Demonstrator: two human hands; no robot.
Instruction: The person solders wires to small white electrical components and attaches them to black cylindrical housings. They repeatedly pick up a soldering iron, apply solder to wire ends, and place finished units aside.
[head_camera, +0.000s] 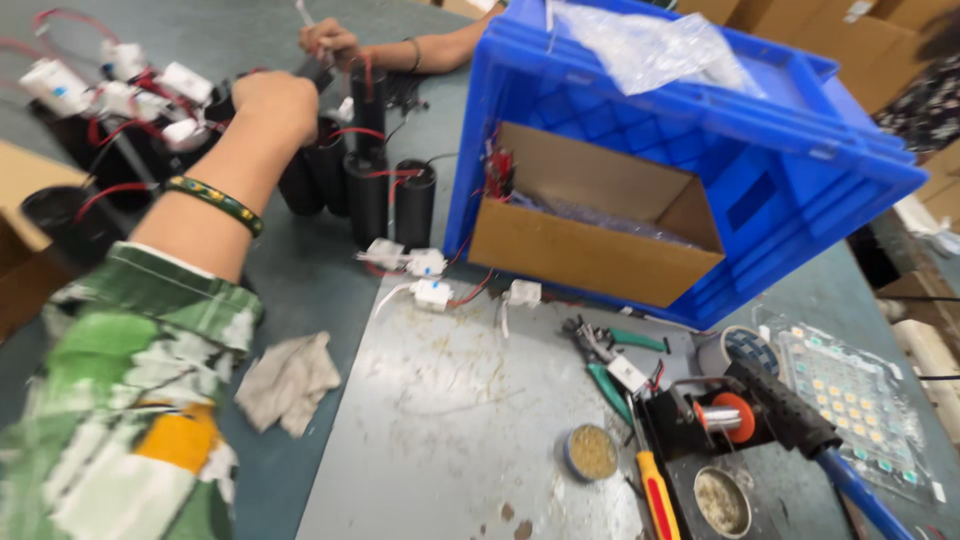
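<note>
Left hand (275, 100), upper left of frame, closed over black cylindrical cans with red wires (365, 185); neighbours could topple (wires tangled). Right hand not seen.

Blue crate (640, 130) — black cylinders (412, 205)

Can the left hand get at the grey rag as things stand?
Probably yes: left hand sits at the black cylinders, and the rag lies uncovered beside that forearm, nothing between.

Left hand (275, 100) grips black cylinders (355, 180) beside blue crate (780, 150).
</note>
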